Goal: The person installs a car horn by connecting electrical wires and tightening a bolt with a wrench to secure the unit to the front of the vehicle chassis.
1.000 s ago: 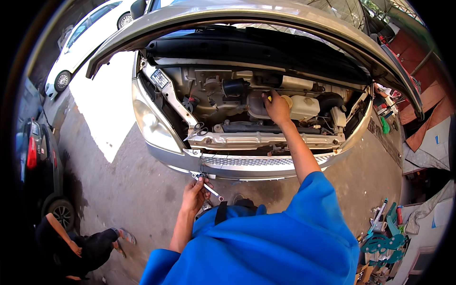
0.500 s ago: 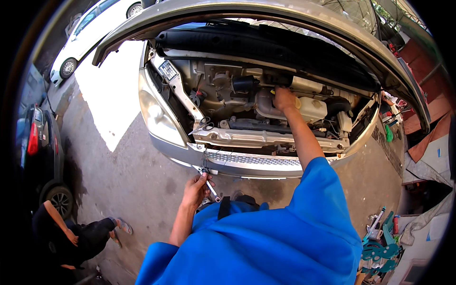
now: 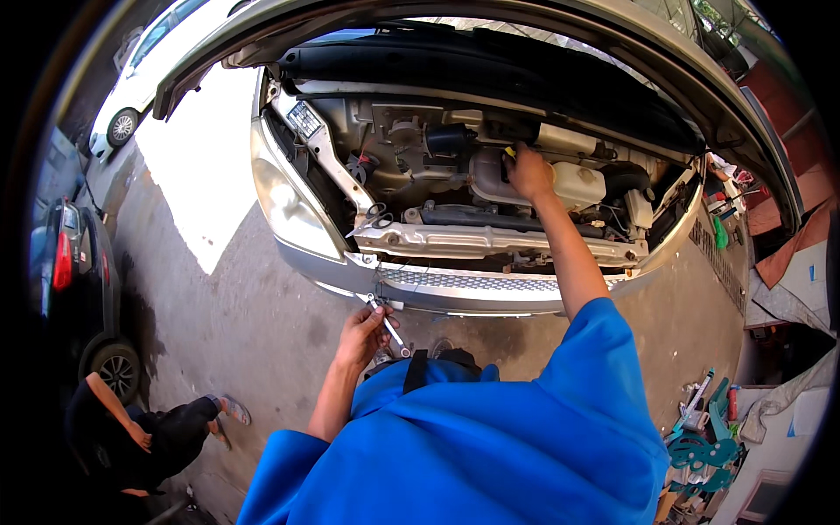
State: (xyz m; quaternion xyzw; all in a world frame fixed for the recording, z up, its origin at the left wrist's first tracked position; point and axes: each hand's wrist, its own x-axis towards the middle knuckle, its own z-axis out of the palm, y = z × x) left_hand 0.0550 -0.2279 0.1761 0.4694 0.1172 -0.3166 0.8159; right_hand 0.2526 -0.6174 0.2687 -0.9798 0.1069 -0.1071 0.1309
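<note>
Tho slim, wrench (image 3: 395,335) slvr, ring-ended

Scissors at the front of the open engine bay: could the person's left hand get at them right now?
Likely yes: the scissors lie uncovered on the engine bay's front frame, ahead of the left hand, and nothing seems to block the way. It holds a wrench, though, so fingers may need freeing.
</note>
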